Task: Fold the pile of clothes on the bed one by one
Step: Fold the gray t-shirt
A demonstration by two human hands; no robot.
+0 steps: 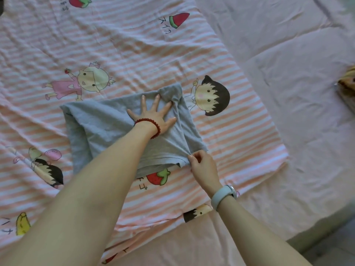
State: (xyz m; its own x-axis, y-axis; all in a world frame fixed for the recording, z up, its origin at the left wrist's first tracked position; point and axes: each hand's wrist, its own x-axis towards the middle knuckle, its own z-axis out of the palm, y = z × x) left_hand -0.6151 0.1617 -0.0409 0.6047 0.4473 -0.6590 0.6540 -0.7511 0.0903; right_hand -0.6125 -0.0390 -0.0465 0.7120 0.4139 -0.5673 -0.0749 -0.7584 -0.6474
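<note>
— Two hands are on one gray garment (107, 129), which lies partly folded on the striped quilt (221, 131), near the middle of the bed (297, 93). What can go wrong from here?

— I think the fold can slip. The right hand (203, 166) pulls a near corner of the cloth, and if it pulls too hard, the layers under the left hand (155, 116) may slide and open again. The far corner by the fingertips is already bunched, so a wrinkle could stay inside the fold.

— And the quilt?

— It is soft and loose. It may move together with the garment, and then the edges will not meet straight. This is only my judgement.

— How is the left hand?

— It lies flat on the garment, with the fingers straight and spread wide apart. It presses the cloth down and holds nothing. A red bead bracelet (151, 125) is on that wrist.

— And the right one?

— Its thumb and fingers are curled together and pinch the corner of the cloth at the near right edge. The other fingers are bent to the palm. A pale watch (222, 196) is on the wrist.

— Do you see the pile?

— No. Only something yellowish (348, 87) at the right border, and I cannot tell what it is.
</note>
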